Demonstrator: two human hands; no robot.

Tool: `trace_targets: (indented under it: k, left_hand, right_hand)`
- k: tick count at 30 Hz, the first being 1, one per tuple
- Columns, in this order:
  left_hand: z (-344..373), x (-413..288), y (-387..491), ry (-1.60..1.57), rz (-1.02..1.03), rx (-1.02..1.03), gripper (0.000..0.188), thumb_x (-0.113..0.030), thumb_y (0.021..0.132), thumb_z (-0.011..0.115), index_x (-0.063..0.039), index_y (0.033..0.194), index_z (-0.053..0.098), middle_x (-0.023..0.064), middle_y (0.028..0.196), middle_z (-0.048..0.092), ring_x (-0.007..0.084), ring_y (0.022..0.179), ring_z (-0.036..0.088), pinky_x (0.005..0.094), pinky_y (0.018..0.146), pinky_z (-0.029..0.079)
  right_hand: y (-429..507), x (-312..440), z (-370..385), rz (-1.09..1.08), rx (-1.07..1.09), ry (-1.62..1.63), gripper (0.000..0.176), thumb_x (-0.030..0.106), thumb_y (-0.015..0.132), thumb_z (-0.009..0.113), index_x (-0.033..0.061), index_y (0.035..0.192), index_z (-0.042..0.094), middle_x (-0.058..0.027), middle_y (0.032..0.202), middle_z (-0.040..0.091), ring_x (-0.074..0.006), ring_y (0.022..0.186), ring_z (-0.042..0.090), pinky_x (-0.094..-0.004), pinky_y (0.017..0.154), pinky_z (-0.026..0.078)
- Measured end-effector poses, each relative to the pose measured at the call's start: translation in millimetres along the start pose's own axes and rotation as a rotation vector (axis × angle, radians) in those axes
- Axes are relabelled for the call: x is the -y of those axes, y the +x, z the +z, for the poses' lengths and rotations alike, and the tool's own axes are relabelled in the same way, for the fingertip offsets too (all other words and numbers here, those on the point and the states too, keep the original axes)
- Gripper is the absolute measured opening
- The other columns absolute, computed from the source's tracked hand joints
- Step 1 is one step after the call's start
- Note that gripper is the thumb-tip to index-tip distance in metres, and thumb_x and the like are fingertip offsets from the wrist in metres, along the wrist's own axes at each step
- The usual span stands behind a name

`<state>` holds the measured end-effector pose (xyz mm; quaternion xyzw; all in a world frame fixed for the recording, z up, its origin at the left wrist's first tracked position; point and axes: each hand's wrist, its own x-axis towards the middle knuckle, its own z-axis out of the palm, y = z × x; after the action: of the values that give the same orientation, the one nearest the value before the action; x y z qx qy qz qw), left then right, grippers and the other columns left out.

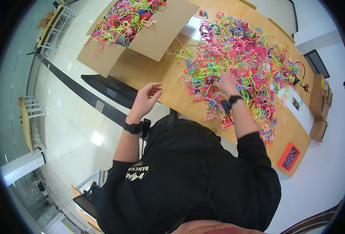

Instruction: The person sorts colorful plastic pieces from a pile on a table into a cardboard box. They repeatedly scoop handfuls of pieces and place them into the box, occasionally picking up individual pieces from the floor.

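A broad, tangled pile of pipe-cleaner-like strands (pixel 242 49) in pink, red, green, blue and orange covers much of the wooden table (pixel 172 84). My right hand (pixel 227 83) reaches into the near left part of this pile, fingers pointing down among green and pink strands. Its fingertips are partly hidden, so a grip on a strand cannot be made out. My left hand (pixel 146 98) hovers by the table's near edge with nothing in it, fingers loosely curled and thumb apart. Left of the pile stands an open cardboard box (pixel 155 38), heaped with similar strands (pixel 125 20).
An orange tray (pixel 284 159) with small dark purple contents sits at the table's right end. A black cable (pixel 302 73) lies beyond the pile. Flattened cardboard boxes (pixel 317 102) stand past the far right edge. A black chair (pixel 111 89) is beneath the box's side.
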<state>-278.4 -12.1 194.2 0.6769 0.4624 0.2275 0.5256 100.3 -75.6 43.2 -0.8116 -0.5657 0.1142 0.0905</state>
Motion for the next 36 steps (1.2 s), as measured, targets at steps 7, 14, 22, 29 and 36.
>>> trace_targets:
  k: [7, 14, 22, 29, 36]
  left_hand:
    - [-23.6, 25.6, -0.6, -0.063, -0.011, -0.049, 0.028, -0.01, 0.095, 0.065, 0.0, 0.121, 0.063, 0.0073, 0.1, 0.069, 0.0131, 0.09, 0.065, 0.0279, 0.084, 0.052]
    - [-14.1, 41.0, 39.6, -0.05, -0.032, 0.124, 0.03, -0.012, 0.096, 0.064, 0.0, 0.123, 0.062, 0.0077, 0.102, 0.069, 0.0131, 0.093, 0.065, 0.0279, 0.084, 0.051]
    - [85.7, 65.6, 140.1, 0.148, 0.098, 0.504, 0.047, -0.031, 0.089, 0.074, -0.005, 0.126, 0.062, 0.0166, 0.115, 0.067, 0.0251, 0.105, 0.064, 0.0383, 0.088, 0.052]
    - [207.0, 96.2, 188.2, 0.887, 0.209, 0.462, 0.091, -0.057, 0.078, 0.075, -0.01, 0.147, 0.041, 0.0273, 0.154, 0.028, 0.0489, 0.138, 0.034, 0.0569, 0.107, 0.04]
    - [251.2, 148.4, 209.5, 0.858, 0.256, 0.395, 0.054, -0.037, 0.084, 0.075, -0.007, 0.124, 0.055, 0.0237, 0.142, 0.044, 0.0412, 0.124, 0.052, 0.0491, 0.095, 0.051]
  right_hand:
    - [39.5, -16.7, 41.3, 0.09, 0.344, -0.096, 0.052, 0.017, 0.083, 0.071, 0.0098, 0.131, 0.054, -0.0211, 0.134, 0.054, -0.0412, 0.123, 0.052, -0.0535, 0.098, 0.048]
    - [15.7, -46.0, 13.9, 0.046, 0.003, 0.341, 0.018, 0.006, 0.082, 0.064, 0.0014, 0.099, 0.065, -0.0204, 0.097, 0.066, -0.04, 0.097, 0.062, -0.0462, 0.087, 0.051]
    - [-25.1, -50.0, -63.3, 0.14, -0.322, 1.051, 0.018, 0.002, 0.088, 0.065, -0.0016, 0.106, 0.066, -0.0074, 0.095, 0.07, -0.0115, 0.091, 0.067, -0.0275, 0.08, 0.053]
    - [-118.6, -38.9, -113.4, 0.32, -0.578, 1.182, 0.018, -0.006, 0.09, 0.061, 0.0003, 0.106, 0.063, -0.0012, 0.095, 0.064, -0.0062, 0.084, 0.059, -0.0216, 0.072, 0.047]
    - [-178.3, -54.4, -123.7, 0.441, -0.699, 1.138, 0.022, -0.01, 0.088, 0.059, -0.0005, 0.107, 0.061, -0.0022, 0.091, 0.061, -0.0104, 0.082, 0.062, -0.0252, 0.074, 0.052]
